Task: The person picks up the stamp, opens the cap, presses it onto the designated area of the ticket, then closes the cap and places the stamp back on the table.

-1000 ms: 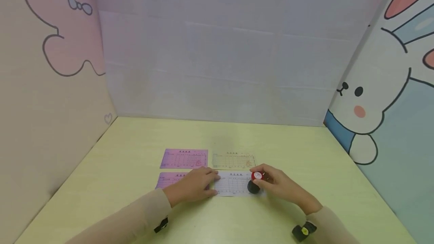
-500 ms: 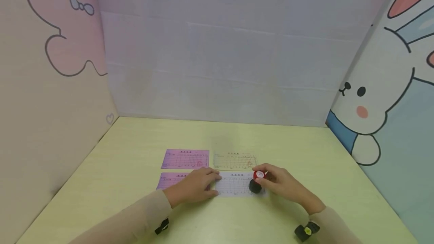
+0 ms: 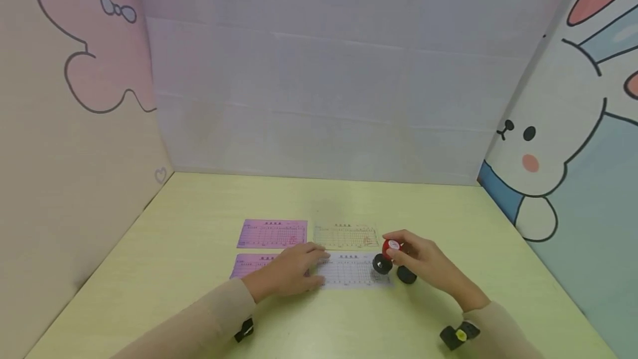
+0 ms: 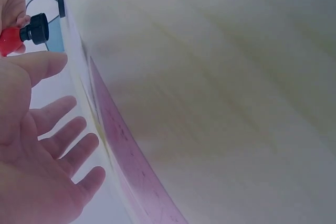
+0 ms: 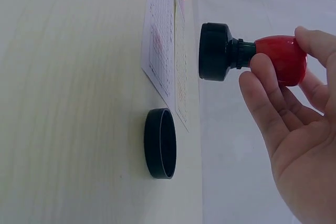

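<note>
My right hand pinches a self-inking stamp by its red knob. The stamp's black base hangs above the right end of a white printed form, as the right wrist view shows. On that form, a reddish mark is visible. Just right of the paper, a round black cap lies on the table with its hollow side up. My left hand has its fingers spread and relaxed at the left end of the white form, partly covering a purple form.
Behind these lie another purple form and a pale yellow form, both with red marks at their lower right. The pale yellow table is bounded by a grey-white back panel and cartoon-printed side panels.
My right hand has raised the stamp off the white form and carried it slightly right. The black cap beside the paper has come into sight. My left hand has shifted slightly right.
</note>
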`<action>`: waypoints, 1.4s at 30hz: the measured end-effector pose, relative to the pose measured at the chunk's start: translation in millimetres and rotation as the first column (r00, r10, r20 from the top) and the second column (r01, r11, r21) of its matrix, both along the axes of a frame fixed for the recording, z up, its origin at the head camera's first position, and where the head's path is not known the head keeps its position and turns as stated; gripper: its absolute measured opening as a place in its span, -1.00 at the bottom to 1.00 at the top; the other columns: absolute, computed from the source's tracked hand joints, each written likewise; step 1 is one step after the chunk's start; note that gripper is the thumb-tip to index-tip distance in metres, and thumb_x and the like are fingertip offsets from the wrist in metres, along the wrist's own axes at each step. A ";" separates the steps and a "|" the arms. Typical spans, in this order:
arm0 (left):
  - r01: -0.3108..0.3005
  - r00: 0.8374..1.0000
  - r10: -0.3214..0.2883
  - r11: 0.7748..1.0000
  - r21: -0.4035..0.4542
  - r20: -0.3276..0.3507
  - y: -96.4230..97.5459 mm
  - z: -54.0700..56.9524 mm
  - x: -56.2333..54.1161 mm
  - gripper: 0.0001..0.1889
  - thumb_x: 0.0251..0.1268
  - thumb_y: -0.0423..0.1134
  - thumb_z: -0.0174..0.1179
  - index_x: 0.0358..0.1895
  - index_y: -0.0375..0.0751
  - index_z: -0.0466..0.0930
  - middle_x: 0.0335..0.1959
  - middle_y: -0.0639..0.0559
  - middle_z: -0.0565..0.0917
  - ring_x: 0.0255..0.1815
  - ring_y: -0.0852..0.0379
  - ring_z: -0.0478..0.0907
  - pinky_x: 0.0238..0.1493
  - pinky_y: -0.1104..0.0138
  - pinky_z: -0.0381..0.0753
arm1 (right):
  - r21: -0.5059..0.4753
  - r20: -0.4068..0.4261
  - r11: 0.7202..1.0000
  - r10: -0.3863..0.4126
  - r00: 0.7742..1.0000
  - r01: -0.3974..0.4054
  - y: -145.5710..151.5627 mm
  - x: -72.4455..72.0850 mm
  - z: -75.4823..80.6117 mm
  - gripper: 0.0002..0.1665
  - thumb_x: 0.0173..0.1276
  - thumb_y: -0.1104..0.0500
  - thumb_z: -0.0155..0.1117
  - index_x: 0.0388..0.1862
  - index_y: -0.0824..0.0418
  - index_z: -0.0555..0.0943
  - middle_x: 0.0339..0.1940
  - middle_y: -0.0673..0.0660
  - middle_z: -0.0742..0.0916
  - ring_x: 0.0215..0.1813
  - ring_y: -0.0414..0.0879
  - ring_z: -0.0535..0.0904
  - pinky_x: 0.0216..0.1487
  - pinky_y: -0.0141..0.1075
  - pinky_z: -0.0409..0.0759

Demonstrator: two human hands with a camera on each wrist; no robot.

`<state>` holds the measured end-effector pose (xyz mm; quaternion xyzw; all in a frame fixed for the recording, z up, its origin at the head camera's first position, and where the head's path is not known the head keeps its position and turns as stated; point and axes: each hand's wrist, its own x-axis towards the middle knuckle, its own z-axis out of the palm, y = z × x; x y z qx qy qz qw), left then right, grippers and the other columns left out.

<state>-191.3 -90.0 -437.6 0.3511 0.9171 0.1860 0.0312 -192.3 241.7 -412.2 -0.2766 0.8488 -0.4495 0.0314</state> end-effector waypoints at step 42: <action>0.026 0.995 -0.033 0.997 0.079 0.090 128.2 0.1 -28.9 -0.45 0.31 0.11 0.30 0.33 0.05 0.56 0.27 0.18 0.55 0.32 0.15 0.41 0.29 0.07 0.44 | 0.054 -0.041 0.950 -0.307 0.951 0.309 66.8 13.4 6.9 -0.59 0.55 0.10 0.18 0.26 0.26 0.51 -0.09 0.18 0.73 -0.19 -0.06 0.72 -0.16 -0.39 0.67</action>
